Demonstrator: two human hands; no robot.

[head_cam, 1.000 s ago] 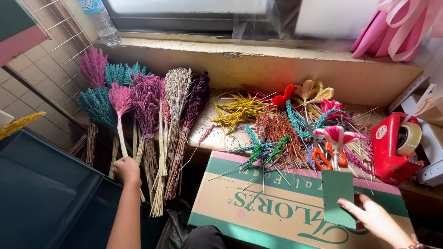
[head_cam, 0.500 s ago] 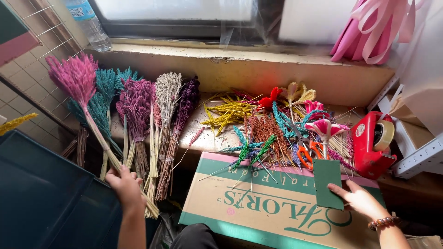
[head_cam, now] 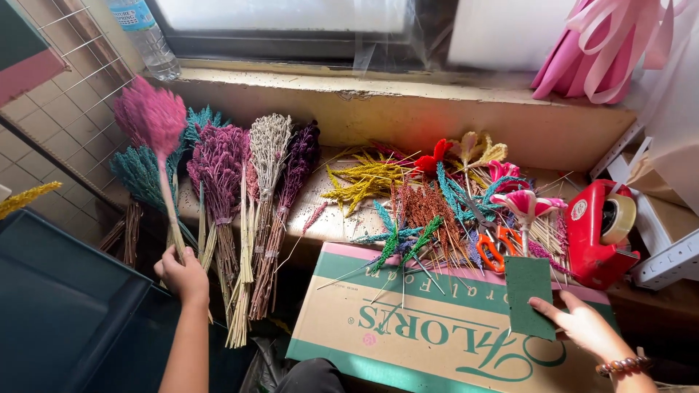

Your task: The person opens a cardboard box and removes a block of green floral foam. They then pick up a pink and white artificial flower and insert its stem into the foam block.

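My left hand (head_cam: 183, 275) grips the stem of a pink dried plume (head_cam: 151, 116), raised and leaning left in front of the other bunches. Behind it stand teal (head_cam: 142, 175), purple (head_cam: 218, 164), grey-beige (head_cam: 270, 142) and dark violet (head_cam: 301, 156) dried flower bunches against the ledge. My right hand (head_cam: 586, 324) holds a dark green foam block (head_cam: 529, 295) flat on a cardboard box (head_cam: 429, 327) with green and pink bands. A heap of short dyed sprigs (head_cam: 437, 211) lies beyond the box.
Orange-handled scissors (head_cam: 486, 247) lie among the sprigs. A red tape dispenser (head_cam: 601, 229) stands at the right. A water bottle (head_cam: 144, 33) sits on the window sill, pink ribbons (head_cam: 604, 44) hang upper right, and a dark bin (head_cam: 65, 320) fills the lower left.
My left hand has drawn the pink plume out of the bunches and lifted it leftward. My right hand with the green block stays on the box, shifted slightly left.
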